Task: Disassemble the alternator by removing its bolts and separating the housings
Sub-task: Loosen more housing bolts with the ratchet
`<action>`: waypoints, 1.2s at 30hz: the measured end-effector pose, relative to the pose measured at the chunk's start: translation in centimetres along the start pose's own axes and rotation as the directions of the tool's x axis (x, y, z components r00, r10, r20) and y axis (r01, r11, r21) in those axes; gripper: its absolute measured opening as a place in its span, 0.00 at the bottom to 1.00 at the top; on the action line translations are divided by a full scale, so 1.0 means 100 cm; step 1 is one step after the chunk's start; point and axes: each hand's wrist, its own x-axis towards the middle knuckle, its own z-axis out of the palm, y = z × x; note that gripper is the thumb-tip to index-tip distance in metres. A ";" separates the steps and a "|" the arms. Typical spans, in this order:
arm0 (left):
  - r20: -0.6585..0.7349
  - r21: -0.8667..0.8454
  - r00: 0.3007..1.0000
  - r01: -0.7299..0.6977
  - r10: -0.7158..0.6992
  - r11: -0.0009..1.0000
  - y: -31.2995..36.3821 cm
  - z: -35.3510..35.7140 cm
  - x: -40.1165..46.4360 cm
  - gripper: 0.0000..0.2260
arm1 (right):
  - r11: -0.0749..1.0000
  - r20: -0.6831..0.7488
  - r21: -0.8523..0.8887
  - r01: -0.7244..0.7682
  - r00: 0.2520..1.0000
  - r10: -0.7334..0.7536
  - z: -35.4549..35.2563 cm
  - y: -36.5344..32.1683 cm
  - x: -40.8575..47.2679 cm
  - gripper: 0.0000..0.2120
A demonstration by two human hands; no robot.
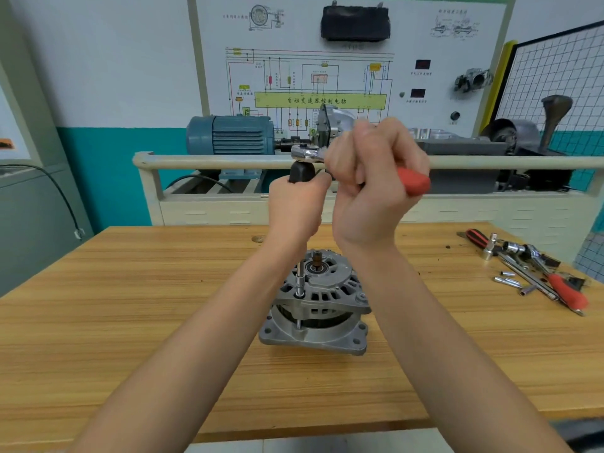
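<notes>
The silver alternator (318, 302) stands upright on the wooden table (130, 305), shaft end up. A slim socket extension (299, 282) rises from a bolt on its left flange. My left hand (295, 207) grips the black handle (301, 171) at the top of that extension. My right hand (369, 184) grips the red handle (413, 181) of a ratchet whose chrome head (305, 153) sits on the black handle's top. Both hands are raised well above the alternator.
Loose tools lie at the table's right edge: a red-handled ratchet (567, 291), a black-red screwdriver (475, 238), extension bars and several small sockets (510, 281). Behind the table stands a training rig with a blue motor (228, 134) and a wiring-diagram board.
</notes>
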 end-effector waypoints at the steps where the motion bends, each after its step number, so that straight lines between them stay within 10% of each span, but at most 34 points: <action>1: -0.026 0.016 0.999 -0.028 0.028 0.999 -0.001 0.001 -0.001 0.16 | 0.999 0.017 -0.040 0.034 0.999 -0.033 0.002 0.000 -0.003 0.16; 9: 0.358 -0.064 0.934 0.012 0.012 0.998 0.004 -0.018 0.000 0.17 | 0.792 -0.081 0.492 -0.362 0.887 0.455 -0.028 -0.008 0.029 0.22; 16: 0.629 -0.149 0.775 0.046 0.059 0.988 0.009 -0.023 0.008 0.17 | 0.632 -0.171 0.698 -0.336 0.779 0.603 -0.040 0.000 0.035 0.20; 22: 0.281 -0.079 0.960 0.015 0.008 0.997 0.006 -0.008 0.006 0.20 | 0.955 -0.045 0.232 -0.183 0.979 0.198 -0.015 -0.003 0.016 0.22; 27: 0.011 -0.009 0.996 -0.083 0.083 0.997 0.002 0.004 0.002 0.18 | 1.000 -0.011 -0.015 -0.004 1.000 0.004 0.000 -0.001 0.003 0.18; 31: 0.221 -0.049 0.974 -0.036 0.046 0.998 0.005 -0.008 0.002 0.19 | 0.939 -0.001 0.264 -0.222 0.973 0.230 -0.018 -0.007 0.022 0.23; 36: 0.640 -0.119 0.768 0.098 0.001 0.988 0.011 -0.026 0.010 0.15 | 0.631 -0.100 0.678 -0.377 0.803 0.587 -0.042 -0.003 0.037 0.21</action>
